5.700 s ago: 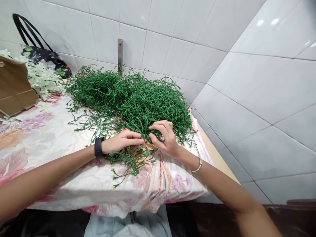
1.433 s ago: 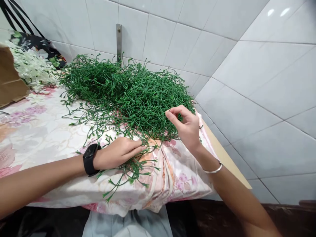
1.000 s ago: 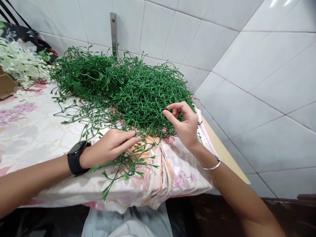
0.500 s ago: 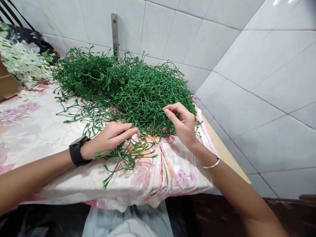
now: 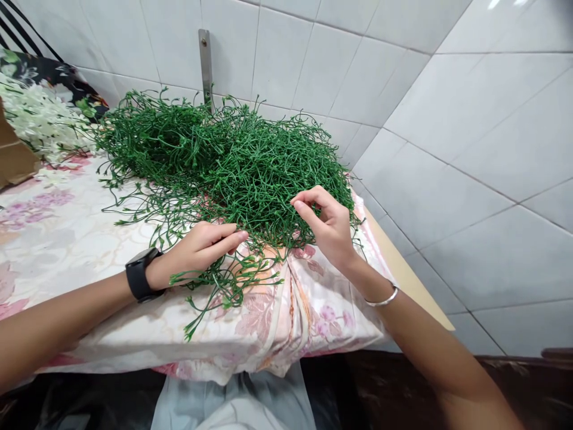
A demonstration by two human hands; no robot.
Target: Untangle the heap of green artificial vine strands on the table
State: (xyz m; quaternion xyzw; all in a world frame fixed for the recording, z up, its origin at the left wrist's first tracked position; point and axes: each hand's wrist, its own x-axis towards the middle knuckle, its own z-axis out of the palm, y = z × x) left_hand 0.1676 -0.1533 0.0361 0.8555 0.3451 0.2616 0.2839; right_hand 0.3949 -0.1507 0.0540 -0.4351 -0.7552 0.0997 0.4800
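My left hand [image 5: 197, 254] lies flat, grip open, on loose sprigs [image 5: 224, 286] at the desk [image 5: 67, 239] edge. Right hand [image 5: 329, 230] curls into the stem pile [image 5: 233, 161], can't tell if it's pinching. Light, springy, tangly: I'd take one stem low.

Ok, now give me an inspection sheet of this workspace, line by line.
Surface: table under a floral cloth, bunched at the near corner.
Things in hand: big pile of green stems; a small bunch of stems at the near edge.
Clutter: white flowers, cardboard box, dark floral bag, all far left.
Hands: left hand flat, fingers out, on the small bunch; right hand with fingers curled at the pile's near edge, grip unclear.
Cables: nothing seen.
Surroundings: white tiled walls; metal bracket behind the pile.
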